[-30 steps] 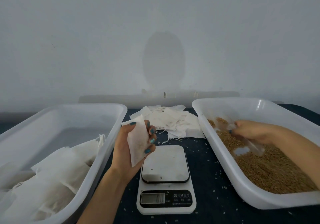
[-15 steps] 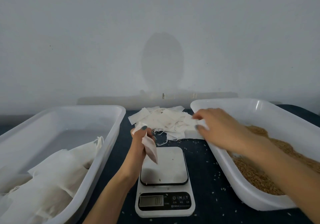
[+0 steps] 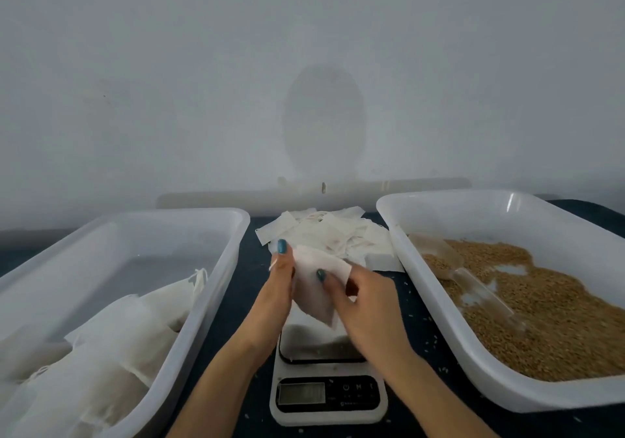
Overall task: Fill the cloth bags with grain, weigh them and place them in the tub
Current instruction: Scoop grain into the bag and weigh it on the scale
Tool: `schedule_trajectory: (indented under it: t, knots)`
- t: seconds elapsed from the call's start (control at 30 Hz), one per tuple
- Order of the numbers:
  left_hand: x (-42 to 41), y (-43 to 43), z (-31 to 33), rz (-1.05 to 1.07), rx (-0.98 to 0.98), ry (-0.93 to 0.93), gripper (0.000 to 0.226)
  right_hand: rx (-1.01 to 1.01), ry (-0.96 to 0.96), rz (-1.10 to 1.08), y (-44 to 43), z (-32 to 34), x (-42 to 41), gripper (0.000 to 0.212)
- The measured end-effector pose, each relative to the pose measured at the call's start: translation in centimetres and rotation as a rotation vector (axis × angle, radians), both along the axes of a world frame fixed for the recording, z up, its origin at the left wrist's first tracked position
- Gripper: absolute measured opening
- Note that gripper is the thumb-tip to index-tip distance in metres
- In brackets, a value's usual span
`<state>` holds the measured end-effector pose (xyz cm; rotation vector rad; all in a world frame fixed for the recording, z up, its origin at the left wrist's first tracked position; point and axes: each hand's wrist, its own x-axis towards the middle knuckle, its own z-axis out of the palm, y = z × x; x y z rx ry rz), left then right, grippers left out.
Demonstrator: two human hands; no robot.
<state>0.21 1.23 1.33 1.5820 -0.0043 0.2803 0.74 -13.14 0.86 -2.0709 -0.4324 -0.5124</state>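
Two hands on one cloth bag point(image 3: 313, 299), we make it: the left hand point(image 3: 277, 288) grips its left edge, thumb up, and the right hand point(image 3: 365, 305) pinches its face under the thumb. (First speaker)

We agree, and we place the bag over the steel platform of the scale point(image 3: 318, 346); whether it touches the platform we cannot tell. (Second speaker)

Can we read anything on the scale? (First speaker)

We read a power symbol and an "M" beside the display point(image 3: 302, 393); the display is blurred, and the small print beneath is too fine for us. (Second speaker)

Behind the hands we see a pile of empty bags point(image 3: 331, 234) on the dark table point(image 3: 422, 336), between the two tubs. (First speaker)

We note the left tub point(image 3: 152, 212) holds filled bags point(image 3: 118, 336), heaped at its near end. The right tub point(image 3: 473, 197) holds grain point(image 3: 558, 319), with a clear scoop point(image 3: 473, 278) lying on it. (Second speaker)

We also count loose grains scattered on the table around the scale. (First speaker)
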Motion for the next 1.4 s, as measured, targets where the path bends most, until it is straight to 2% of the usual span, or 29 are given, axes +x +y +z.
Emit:
schedule_trajectory:
  t: [0.03,0.1,0.2,0.33,0.4,0.47,0.53,0.63,0.77,1.0,1.17,1.3,1.4]
  knots:
    - [-0.6,-0.5,0.9,-0.032,0.019,0.006,0.048,0.012,0.027,-0.005,-0.4,-0.1,0.5,0.021]
    - [-0.4,0.1,0.1,-0.109,0.189,-0.059,0.038,0.033,0.057,0.003,-1.0,-0.4,1.1,0.019]
    - [0.1,0.7,-0.9,-0.057,0.358,-0.11,0.009,0.063,0.094,0.052,-1.4,-1.0,1.7,0.015]
    - [0.5,1.1,-0.9,0.049,0.478,-0.085,0.02,0.127,0.199,0.147,-1.6,-1.6,2.3,0.017]
    - [0.5,1.3,-1.4,0.079,0.585,-0.073,0.024,0.051,0.202,0.157,-1.9,-2.2,2.6,0.02]
    - [0.6,1.3,-1.8,0.092,0.658,-0.038,0.017,-0.055,0.142,0.119,-2.3,-2.6,2.8,0.02]
    - [0.9,1.5,-2.2,0.098,0.663,-0.008,0.01,-0.028,0.121,0.133,-2.6,-2.8,3.0,0.022]
    - [1.2,1.7,-2.5,0.116,0.649,0.005,0.012,0.02,0.134,0.12,-2.8,-2.9,3.2,0.023]
    - [1.6,2.0,-3.1,0.106,0.652,0.041,0.031,-0.037,0.133,0.073,-2.9,-3.6,3.5,0.023]
    - [1.8,2.4,-3.5,0.108,0.619,0.024,0.033,0.031,0.177,0.046,-3.0,-4.1,3.7,0.026]
    - [1.5,2.3,-3.2,0.099,0.605,0.023,0.053,0.053,0.185,0.04,-3.1,-4.1,3.9,0.026]
    - [1.6,2.3,-3.3,0.111,0.613,0.026,0.035,0.046,0.196,0.037,-3.1,-4.1,3.9,0.026]
    - [1.6,2.3,-3.2,0.111,0.613,0.034,0.031,0.034,0.205,0.03,-3.0,-4.1,3.9,0.026]
